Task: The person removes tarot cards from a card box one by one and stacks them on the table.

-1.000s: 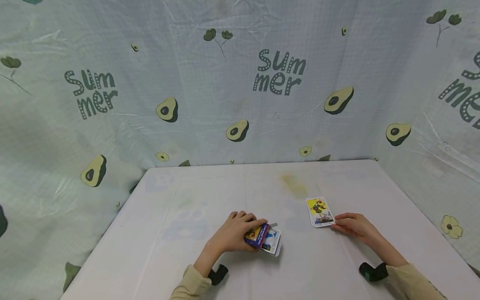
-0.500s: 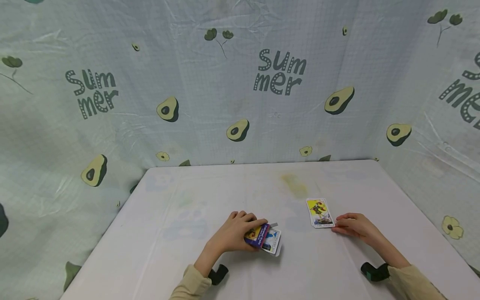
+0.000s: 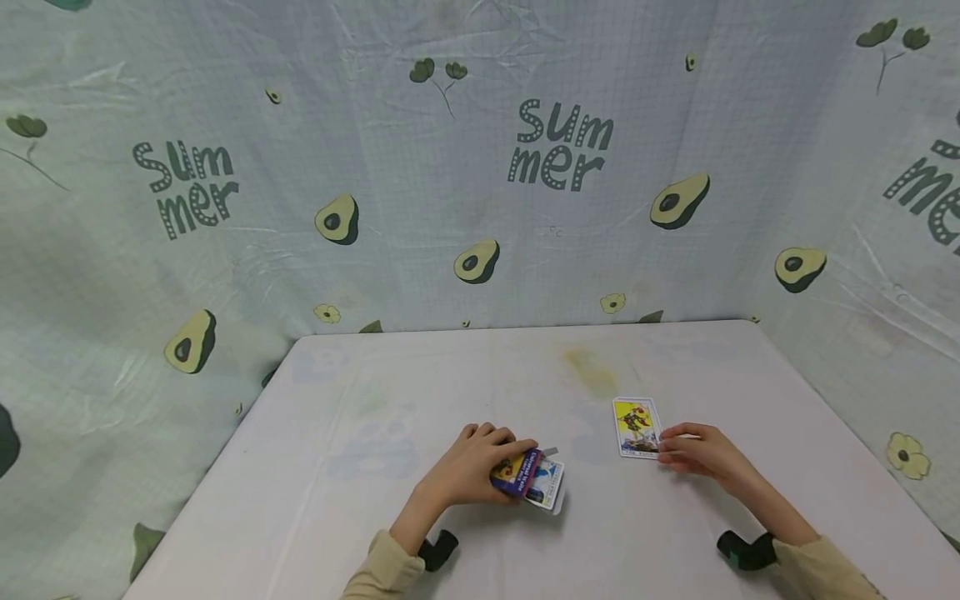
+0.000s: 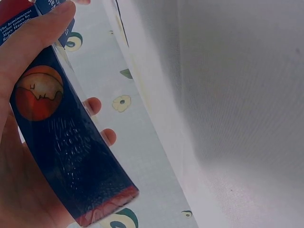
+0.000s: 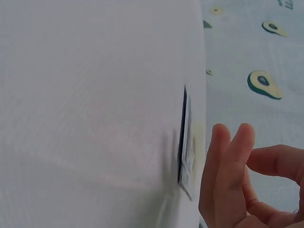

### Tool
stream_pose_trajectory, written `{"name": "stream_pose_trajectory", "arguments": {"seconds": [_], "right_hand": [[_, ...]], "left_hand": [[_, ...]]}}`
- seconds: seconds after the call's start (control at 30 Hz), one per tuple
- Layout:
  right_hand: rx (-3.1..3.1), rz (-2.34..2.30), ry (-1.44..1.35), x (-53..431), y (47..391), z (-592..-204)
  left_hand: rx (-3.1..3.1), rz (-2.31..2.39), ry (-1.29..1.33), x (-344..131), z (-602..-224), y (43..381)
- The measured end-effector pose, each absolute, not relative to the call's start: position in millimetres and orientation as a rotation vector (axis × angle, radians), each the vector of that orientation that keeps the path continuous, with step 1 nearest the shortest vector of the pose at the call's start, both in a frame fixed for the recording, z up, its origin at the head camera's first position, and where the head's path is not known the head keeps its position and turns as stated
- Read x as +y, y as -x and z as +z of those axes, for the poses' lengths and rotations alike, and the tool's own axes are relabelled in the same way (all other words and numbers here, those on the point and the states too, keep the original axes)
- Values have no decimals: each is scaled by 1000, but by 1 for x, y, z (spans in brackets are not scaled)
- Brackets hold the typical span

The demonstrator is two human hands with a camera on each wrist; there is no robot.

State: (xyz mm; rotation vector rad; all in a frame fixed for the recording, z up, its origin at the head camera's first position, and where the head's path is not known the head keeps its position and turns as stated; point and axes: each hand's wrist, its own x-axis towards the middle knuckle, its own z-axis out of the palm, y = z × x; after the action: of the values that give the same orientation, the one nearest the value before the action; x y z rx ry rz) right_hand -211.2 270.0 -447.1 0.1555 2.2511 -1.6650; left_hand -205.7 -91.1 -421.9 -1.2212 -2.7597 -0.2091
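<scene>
My left hand [image 3: 474,463] grips a tarot card box [image 3: 513,473], purple and yellow in the head view. Several cards [image 3: 546,483] stick out of its open end, beside a raised grey flap. In the left wrist view the box's dark blue side [image 4: 71,137] carries an orange face emblem, with the thumb across it. A small stack of tarot cards [image 3: 636,427] lies face up on the table, a yellow picture on top. My right hand [image 3: 705,454] is at the stack's lower right corner. Its fingers [image 5: 232,171] are extended, with nothing visible between them and the thumb.
A white-covered table [image 3: 360,525] spreads beneath both hands. Behind it and along the sides hangs a pale sheet [image 3: 405,183] printed with avocados and lettering. Black wrist devices [image 3: 746,552] sit below both wrists.
The right hand drew back slightly, then moved left over the stack's corner. The card stack has turned a little and its edges line up more closely. The left hand and box stay nearly still.
</scene>
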Motion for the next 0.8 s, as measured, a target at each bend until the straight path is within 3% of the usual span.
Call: {"name": "stream_pose_trajectory", "arguments": {"seconds": [0.47,0.8], "right_hand": [[2194,-1547,285,236,199,-436],[2128,-1590,367,215,188,-426]], "left_hand": [[-2743,-220,1247,-91,-420,206],[-2718,-201,1265,-88,-416,208]]}}
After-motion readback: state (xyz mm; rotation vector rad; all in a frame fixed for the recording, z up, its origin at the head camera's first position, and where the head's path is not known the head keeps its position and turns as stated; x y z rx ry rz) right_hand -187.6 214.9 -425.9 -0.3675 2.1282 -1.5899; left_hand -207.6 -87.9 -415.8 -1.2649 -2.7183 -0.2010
